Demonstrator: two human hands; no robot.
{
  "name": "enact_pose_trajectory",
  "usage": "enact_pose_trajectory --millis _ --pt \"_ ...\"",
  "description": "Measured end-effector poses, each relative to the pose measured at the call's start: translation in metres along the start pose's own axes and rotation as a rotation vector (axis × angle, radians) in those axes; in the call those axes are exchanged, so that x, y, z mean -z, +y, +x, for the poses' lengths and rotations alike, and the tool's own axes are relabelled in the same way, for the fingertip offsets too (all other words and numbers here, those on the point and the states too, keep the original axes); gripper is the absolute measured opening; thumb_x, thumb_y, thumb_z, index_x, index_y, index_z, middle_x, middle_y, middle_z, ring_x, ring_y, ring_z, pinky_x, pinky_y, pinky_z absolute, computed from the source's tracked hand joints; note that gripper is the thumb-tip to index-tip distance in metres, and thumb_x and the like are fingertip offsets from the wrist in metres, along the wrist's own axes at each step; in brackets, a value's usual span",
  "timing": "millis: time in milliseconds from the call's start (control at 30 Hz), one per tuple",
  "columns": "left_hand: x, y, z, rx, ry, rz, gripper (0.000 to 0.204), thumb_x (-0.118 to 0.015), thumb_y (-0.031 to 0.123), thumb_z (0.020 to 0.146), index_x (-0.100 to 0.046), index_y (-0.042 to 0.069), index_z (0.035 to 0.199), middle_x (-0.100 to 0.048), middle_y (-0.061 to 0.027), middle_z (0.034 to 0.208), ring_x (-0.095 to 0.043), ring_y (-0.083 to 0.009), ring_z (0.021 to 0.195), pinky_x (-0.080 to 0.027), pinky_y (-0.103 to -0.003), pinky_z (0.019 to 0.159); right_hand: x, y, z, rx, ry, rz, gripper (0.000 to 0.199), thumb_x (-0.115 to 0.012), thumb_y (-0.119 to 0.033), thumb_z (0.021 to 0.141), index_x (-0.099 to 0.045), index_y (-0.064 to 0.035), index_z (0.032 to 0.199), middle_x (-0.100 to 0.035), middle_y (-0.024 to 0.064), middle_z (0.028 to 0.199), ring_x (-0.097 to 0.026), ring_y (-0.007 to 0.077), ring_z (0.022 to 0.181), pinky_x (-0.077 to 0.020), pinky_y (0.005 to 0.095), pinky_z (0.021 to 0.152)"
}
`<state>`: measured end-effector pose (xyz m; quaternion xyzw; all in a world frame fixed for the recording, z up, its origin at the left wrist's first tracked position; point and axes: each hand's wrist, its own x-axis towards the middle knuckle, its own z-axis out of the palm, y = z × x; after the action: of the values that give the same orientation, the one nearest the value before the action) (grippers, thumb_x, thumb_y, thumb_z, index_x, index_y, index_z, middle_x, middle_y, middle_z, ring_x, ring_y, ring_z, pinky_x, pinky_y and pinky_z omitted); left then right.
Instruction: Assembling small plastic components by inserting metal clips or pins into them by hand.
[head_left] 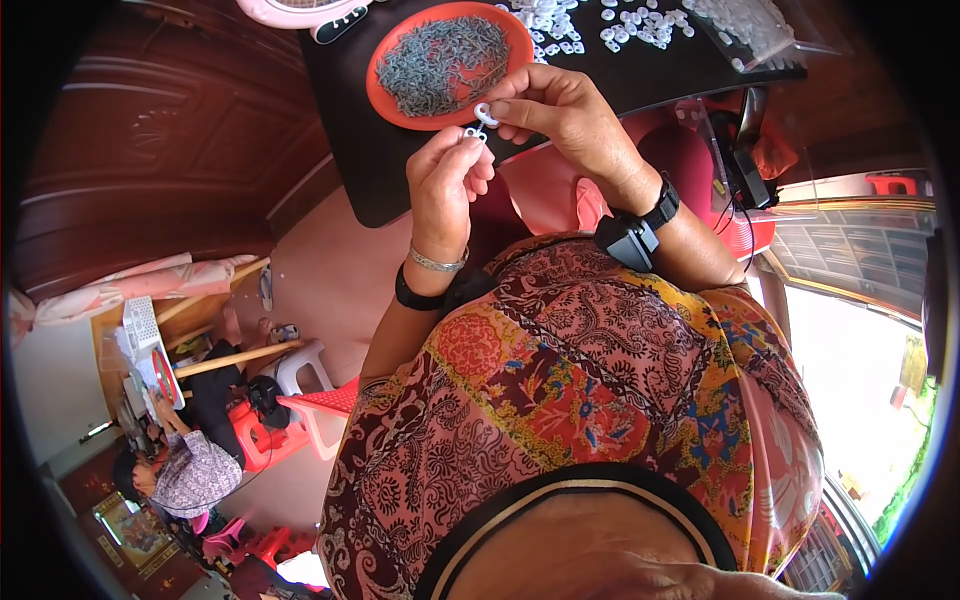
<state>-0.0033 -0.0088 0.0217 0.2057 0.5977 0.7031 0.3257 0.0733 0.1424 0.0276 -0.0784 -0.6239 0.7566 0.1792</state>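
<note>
Near the front edge of the black table, my two hands meet in front of an orange bowl heaped with small grey metal screws. Pinched in my left hand is a small white plastic piece with holes in it. My right hand grips a white ring-shaped plastic piece between thumb and fingers. The two pieces are very close together, with a thin dark bit between them, too small to make out surely. My fingers partly hide both pieces.
Loose white plastic parts lie at the table's far side, beside a transparent bag of more. A pink-and-white object stands at the far left. Another person sits at a bench on the left, near red stools.
</note>
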Motion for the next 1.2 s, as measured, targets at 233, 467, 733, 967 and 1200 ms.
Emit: enact_pose_trajectory --millis 233,467,733,967,1200 --pt "0.0001 0.0009 0.0000 0.000 -0.006 0.014 0.022 -0.052 0.018 0.086 -0.056 0.005 0.069 -0.053 0.0003 0.061 -0.044 -0.0040 0.051 -0.032 -0.017 0.047 0.0032 0.0035 0.0020 -0.064 -0.015 0.080 0.012 -0.067 -0.011 0.084 -0.065 -0.0027 0.092 -0.065 0.0011 0.078 -0.058 0.0058 0.069 -0.0482 0.0198 0.063" --pt "0.0003 0.0000 0.0001 0.010 0.003 0.022 0.022 -0.052 0.018 0.086 -0.056 0.005 0.069 -0.053 0.0004 0.060 -0.043 -0.0042 0.050 -0.031 -0.018 0.046 0.0021 0.0030 0.0005 -0.085 -0.025 0.048 0.011 -0.065 -0.010 0.085 -0.065 -0.0030 0.093 -0.064 0.0010 0.080 -0.059 0.0063 0.069 -0.0485 0.0194 0.065" --pt "0.0012 -0.0002 0.0007 0.035 -0.010 0.000 0.021 -0.052 0.016 0.086 -0.056 0.004 0.069 -0.053 -0.0004 0.062 -0.044 -0.0045 0.051 -0.033 -0.018 0.047 0.0010 0.0029 -0.0005 -0.023 -0.015 0.025 0.010 -0.067 -0.009 0.083 -0.065 -0.0020 0.090 -0.064 0.0008 0.078 -0.058 0.0049 0.069 -0.0480 0.0189 0.064" --pt "0.0005 0.0011 0.0003 0.046 -0.005 -0.004 0.020 -0.052 0.015 0.086 -0.057 0.003 0.071 -0.054 -0.0009 0.063 -0.045 -0.0050 0.052 -0.034 -0.018 0.048 -0.0009 -0.0008 -0.0026 0.040 -0.004 -0.060 0.008 -0.067 -0.008 0.084 -0.066 -0.0018 0.088 -0.064 0.0000 0.078 -0.057 0.0044 0.069 -0.0472 0.0191 0.063" --pt "0.0007 0.0011 0.0005 0.051 -0.012 0.012 0.021 -0.052 0.015 0.086 -0.057 0.003 0.071 -0.054 -0.0010 0.063 -0.045 -0.0053 0.052 -0.034 -0.018 0.048 -0.0019 -0.0006 -0.0035 0.038 -0.005 -0.069 0.009 -0.067 -0.009 0.083 -0.066 -0.0018 0.088 -0.065 0.0001 0.079 -0.057 0.0047 0.070 -0.0474 0.0197 0.064"
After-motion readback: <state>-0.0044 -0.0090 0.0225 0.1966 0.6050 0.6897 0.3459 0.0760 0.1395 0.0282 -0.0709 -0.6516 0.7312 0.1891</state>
